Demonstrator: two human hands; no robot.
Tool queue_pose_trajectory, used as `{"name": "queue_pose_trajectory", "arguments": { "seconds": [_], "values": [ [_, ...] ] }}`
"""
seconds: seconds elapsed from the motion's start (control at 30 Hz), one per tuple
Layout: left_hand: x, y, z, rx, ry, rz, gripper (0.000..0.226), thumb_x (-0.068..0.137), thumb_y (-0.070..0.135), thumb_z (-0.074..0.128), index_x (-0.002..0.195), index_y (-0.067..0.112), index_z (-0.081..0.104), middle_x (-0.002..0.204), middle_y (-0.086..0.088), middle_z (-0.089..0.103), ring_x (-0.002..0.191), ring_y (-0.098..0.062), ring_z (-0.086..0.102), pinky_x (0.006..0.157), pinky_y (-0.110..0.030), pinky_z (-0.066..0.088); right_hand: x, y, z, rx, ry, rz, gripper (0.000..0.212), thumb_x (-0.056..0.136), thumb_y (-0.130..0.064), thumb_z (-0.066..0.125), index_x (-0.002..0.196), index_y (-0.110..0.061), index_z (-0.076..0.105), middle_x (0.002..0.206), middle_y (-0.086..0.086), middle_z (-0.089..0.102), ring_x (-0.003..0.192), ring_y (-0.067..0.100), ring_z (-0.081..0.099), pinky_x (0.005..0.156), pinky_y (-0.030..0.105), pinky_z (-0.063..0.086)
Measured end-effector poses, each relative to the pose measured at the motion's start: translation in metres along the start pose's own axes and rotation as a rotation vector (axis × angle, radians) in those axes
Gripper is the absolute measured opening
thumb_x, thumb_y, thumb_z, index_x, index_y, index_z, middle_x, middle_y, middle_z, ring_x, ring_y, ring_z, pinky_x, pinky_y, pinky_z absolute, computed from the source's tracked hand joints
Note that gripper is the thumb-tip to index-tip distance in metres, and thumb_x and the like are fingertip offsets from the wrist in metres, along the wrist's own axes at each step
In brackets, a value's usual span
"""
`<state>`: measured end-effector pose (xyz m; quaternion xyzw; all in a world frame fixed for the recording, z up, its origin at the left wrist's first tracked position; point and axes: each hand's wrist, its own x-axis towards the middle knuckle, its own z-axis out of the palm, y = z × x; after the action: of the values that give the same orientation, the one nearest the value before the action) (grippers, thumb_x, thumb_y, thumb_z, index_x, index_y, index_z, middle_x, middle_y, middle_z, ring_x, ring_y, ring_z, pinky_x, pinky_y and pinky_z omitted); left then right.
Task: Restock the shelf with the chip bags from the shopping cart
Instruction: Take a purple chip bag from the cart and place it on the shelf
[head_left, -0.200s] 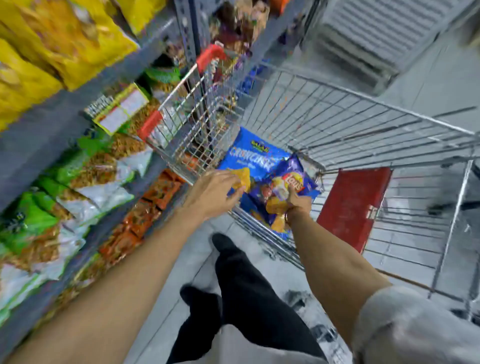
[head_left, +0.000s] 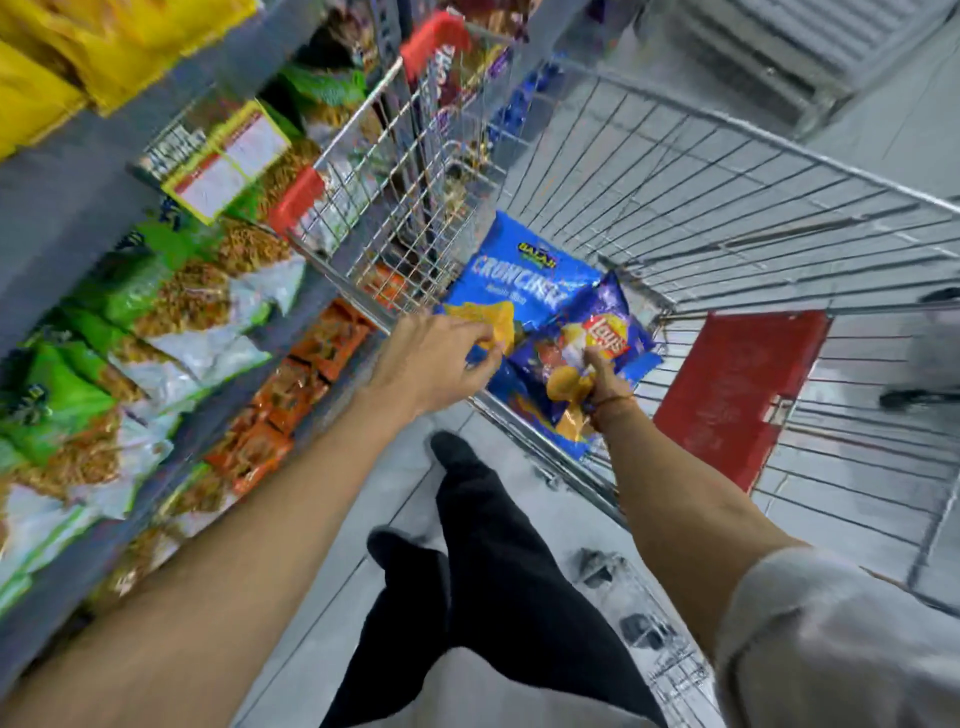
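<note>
From the head camera I see both hands reaching over the rim of the wire shopping cart (head_left: 675, 171), which stands just beside the shelf (head_left: 78, 192) stocked with green, orange and yellow snack bags. My left hand (head_left: 431, 358) pinches the lower edge of the big blue chip bag (head_left: 514, 280) lying in the cart, fingers closed on it. My right hand (head_left: 605, 387) is clamped on the bottom of the purple Lay's bag (head_left: 587, 338), which lies touching the blue one.
</note>
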<state>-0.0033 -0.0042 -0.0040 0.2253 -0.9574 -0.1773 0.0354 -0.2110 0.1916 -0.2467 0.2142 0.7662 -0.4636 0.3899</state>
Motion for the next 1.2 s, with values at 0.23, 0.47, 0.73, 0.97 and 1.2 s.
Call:
{"name": "queue_pose_trajectory", "arguments": {
  "seconds": [0.23,0.47,0.73,0.97,1.2],
  "values": [
    [-0.001,-0.003,0.006,-0.063,0.007,-0.020,0.055,0.088,0.045,0.023,0.092,0.019,0.072,0.065,-0.002,0.071,0.056,-0.026,0.064,0.064,-0.036,0.053,-0.087,-0.053,0.022,0.161,0.027,0.086,0.091,0.071,-0.045,0.079,0.139,-0.001,0.038,0.120,0.009,0.055,0.099,0.027,0.056,0.085,0.042,0.053],
    [-0.002,-0.001,-0.002,-0.032,-0.050,-0.042,0.061,0.086,0.047,0.017,0.088,0.020,0.072,0.064,-0.001,0.071,0.053,-0.025,0.062,0.061,-0.031,0.050,-0.101,-0.076,0.027,0.146,0.035,0.009,0.083,0.071,-0.044,0.078,0.133,0.002,0.046,0.110,0.011,0.058,0.089,0.025,0.061,0.064,0.034,0.051],
    [0.000,-0.004,-0.047,-0.079,-0.001,-0.100,0.040,0.094,0.043,0.043,0.116,0.015,0.062,0.106,-0.010,0.070,0.096,-0.028,0.065,0.079,-0.041,0.053,-0.174,-0.151,0.042,0.164,-0.068,-0.326,0.072,0.066,-0.037,0.084,0.118,0.005,0.056,0.112,0.012,0.064,0.093,0.023,0.062,0.076,0.035,0.053],
    [-0.029,-0.028,-0.186,-0.141,0.466,-0.217,0.035,0.089,0.030,0.053,0.114,0.009,0.065,0.118,-0.013,0.067,0.111,-0.031,0.059,0.091,-0.037,0.043,-0.312,-0.243,0.086,0.236,-0.340,-0.690,0.024,0.064,-0.029,0.083,0.078,-0.017,0.069,0.067,-0.013,0.070,0.064,0.004,0.065,0.066,0.026,0.055],
    [-0.139,-0.026,-0.350,0.119,1.039,-0.225,0.030,0.088,0.025,0.053,0.111,0.010,0.064,0.119,-0.010,0.066,0.113,-0.024,0.059,0.099,-0.031,0.040,-0.502,-0.290,0.128,0.416,-0.790,-0.966,0.011,0.076,-0.007,0.076,0.082,-0.014,0.069,0.066,-0.011,0.074,0.065,0.004,0.069,0.061,0.023,0.056]
  ]
}}
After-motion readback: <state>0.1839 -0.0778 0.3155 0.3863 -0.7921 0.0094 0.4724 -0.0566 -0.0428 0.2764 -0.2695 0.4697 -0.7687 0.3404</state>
